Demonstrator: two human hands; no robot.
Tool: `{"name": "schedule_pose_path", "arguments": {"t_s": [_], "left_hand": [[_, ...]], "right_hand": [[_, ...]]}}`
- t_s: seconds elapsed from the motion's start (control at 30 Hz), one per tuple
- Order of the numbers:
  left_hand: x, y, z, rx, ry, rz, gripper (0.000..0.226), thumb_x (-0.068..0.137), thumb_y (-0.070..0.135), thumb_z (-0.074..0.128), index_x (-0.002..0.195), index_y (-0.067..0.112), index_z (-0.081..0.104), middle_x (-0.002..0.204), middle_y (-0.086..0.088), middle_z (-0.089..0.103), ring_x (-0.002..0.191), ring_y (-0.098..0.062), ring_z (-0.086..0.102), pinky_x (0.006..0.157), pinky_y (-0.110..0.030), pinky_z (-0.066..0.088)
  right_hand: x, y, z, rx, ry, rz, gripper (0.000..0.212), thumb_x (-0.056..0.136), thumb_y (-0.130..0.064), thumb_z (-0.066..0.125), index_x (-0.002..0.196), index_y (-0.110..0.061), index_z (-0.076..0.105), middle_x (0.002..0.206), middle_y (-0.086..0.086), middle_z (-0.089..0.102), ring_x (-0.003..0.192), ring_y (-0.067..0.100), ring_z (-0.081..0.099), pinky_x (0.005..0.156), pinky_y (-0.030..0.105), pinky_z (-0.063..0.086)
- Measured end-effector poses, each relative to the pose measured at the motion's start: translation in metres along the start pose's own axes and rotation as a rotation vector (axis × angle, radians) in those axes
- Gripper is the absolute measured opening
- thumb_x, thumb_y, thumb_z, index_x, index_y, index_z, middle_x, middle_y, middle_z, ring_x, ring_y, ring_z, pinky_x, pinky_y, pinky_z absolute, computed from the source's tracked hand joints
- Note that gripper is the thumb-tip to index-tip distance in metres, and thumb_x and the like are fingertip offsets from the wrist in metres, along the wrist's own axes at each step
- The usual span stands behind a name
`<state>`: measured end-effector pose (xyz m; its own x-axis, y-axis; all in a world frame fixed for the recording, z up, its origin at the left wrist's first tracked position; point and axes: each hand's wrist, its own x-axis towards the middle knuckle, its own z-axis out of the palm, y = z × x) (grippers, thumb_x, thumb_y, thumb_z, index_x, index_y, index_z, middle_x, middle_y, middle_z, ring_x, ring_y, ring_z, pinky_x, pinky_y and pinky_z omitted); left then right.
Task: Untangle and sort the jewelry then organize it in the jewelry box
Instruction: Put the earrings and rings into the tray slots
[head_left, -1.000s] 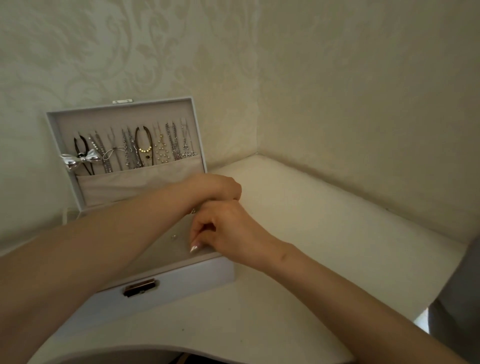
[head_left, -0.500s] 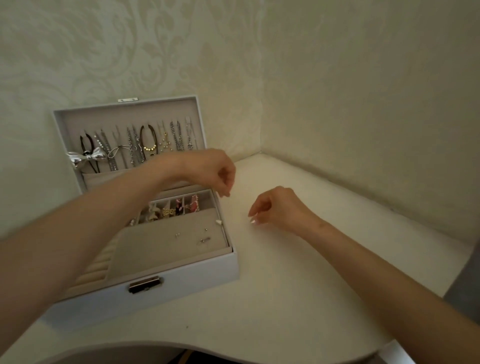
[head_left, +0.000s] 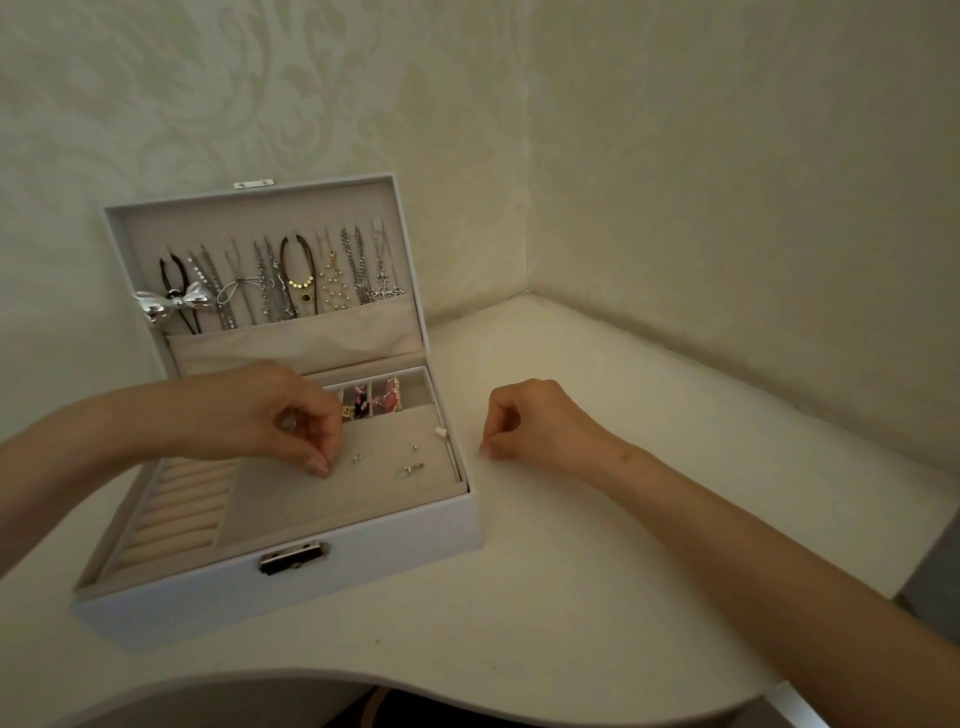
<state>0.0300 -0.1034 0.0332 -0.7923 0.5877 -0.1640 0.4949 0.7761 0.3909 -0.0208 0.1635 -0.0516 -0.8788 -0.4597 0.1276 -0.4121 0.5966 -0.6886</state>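
From my remote seat I see the box (head_left: 363, 540) standing open on the left part of the table (head_left: 597, 597), its lid (head_left: 249, 208) upright against the wall (head_left: 727, 208). Necklaces (head_left: 291, 280) hang in a row inside the lid, their lower ends tucked into a cloth pocket (head_left: 291, 340), and a silver bow (head_left: 174, 306) sits at the left end of the row. In the tray, ring rolls (head_left: 176, 504) fill the left side and a flat pad (head_left: 322, 504) takes the middle and right. Behind the pad, small compartments (head_left: 415, 395) hold pink and gold pieces (head_left: 387, 401). A few studs (head_left: 410, 468) lie loose on the pad, and a small white piece (head_left: 441, 431) rests near its right edge. A metal clasp (head_left: 293, 556) is on the front wall.

The left hand (head_left: 291, 415) is over the pad, fingers curled downward, with the fingertips (head_left: 318, 466) on or just above the cloth beside one stud (head_left: 357, 458). I cannot tell whether it pinches anything. The right hand (head_left: 530, 421) is on the table just right of the box, apart from it, fingers curled in and thumb and forefinger brought together at the surface. Whether something tiny sits between them is too small for me to make out.
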Motion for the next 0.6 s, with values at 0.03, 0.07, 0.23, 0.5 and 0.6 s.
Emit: {"name": "schedule_pose_path", "arguments": {"t_s": [0.03,0.07,0.23,0.5,0.6], "left_hand": [[0.001,0.001,0.0,0.01,0.016,0.008,0.03,0.06,0.071,0.061,0.076,0.046,0.066,0.072,0.019,0.065,0.067,-0.001,0.057,0.061,-0.008,0.038],[0.002,0.004,-0.001,0.013,0.035,0.006,0.037,0.06,0.077,0.058,0.078,0.046,0.066,0.073,0.02,0.066,0.068,-0.002,0.058,0.061,-0.008,0.039],[0.018,0.02,-0.001,0.063,0.262,0.002,0.017,0.077,0.053,0.065,0.076,0.036,0.064,0.07,0.019,0.066,0.066,0.002,0.058,0.059,-0.006,0.038],[0.035,0.033,0.002,0.069,0.466,-0.045,0.005,0.084,0.021,0.068,0.085,0.026,0.065,0.071,0.011,0.063,0.065,0.009,0.056,0.061,-0.006,0.041],[0.043,0.04,0.003,0.063,0.469,-0.018,0.008,0.084,0.021,0.068,0.084,0.028,0.064,0.071,0.013,0.061,0.067,0.01,0.056,0.06,-0.005,0.041]], "right_hand": [[-0.001,-0.003,0.003,0.006,-0.021,-0.018,0.013,0.072,-0.001,0.076,0.074,-0.011,0.067,0.068,-0.006,0.062,0.064,0.005,0.057,0.063,0.017,0.048],[0.0,-0.005,0.005,-0.002,-0.037,-0.03,0.014,0.071,-0.002,0.077,0.077,-0.011,0.069,0.068,-0.006,0.06,0.062,0.003,0.055,0.062,0.014,0.045],[0.001,-0.008,0.011,-0.051,-0.072,-0.076,0.017,0.074,-0.005,0.076,0.091,-0.007,0.076,0.076,0.001,0.066,0.062,0.0,0.052,0.06,0.008,0.04],[-0.001,-0.009,0.011,-0.128,-0.094,-0.203,0.017,0.082,0.0,0.061,0.093,-0.005,0.074,0.092,0.008,0.07,0.077,0.009,0.055,0.073,0.02,0.044],[0.0,-0.008,0.012,-0.273,-0.101,-0.271,0.017,0.086,-0.004,0.057,0.095,-0.006,0.071,0.09,0.007,0.062,0.076,0.011,0.046,0.067,0.019,0.03]]}}
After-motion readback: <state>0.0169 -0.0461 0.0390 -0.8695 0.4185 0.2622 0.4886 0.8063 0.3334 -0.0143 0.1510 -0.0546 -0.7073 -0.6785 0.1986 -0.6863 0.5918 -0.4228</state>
